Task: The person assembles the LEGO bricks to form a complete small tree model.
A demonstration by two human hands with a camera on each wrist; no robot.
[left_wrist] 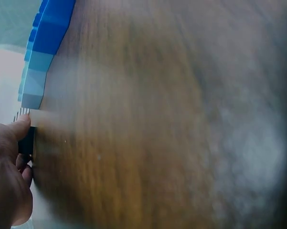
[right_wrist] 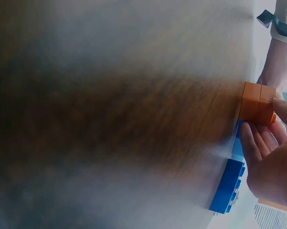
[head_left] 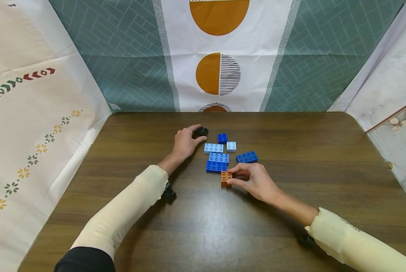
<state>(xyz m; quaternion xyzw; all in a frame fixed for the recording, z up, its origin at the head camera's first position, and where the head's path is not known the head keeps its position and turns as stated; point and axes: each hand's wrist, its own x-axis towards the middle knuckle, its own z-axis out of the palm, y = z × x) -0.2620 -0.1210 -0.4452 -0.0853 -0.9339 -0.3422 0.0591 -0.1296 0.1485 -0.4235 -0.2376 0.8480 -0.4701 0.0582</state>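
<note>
Near the back of the table, my left hand (head_left: pixel 186 142) has its thumb and fingers around a black toy building brick (head_left: pixel 203 131). In the left wrist view that black brick (left_wrist: pixel 27 140) shows between thumb and fingertips. My right hand (head_left: pixel 255 180) pinches an orange brick (head_left: pixel 226 178) beside the front of the blue bricks. A seam across the orange brick (right_wrist: pixel 257 104) in the right wrist view looks like two pieces stacked. Just behind it lie a dark blue brick (head_left: pixel 216 166), a mid-blue brick (head_left: pixel 218 157) and a light blue brick (head_left: pixel 213 147), one behind another.
Farther back are a small dark blue brick (head_left: pixel 222 138) and a small pale blue brick (head_left: pixel 231 146). Another blue brick (head_left: pixel 247 157) lies right of the row, behind my right hand. A patterned cloth (head_left: pixel 219 75) hangs behind the wooden table (head_left: pixel 203 226).
</note>
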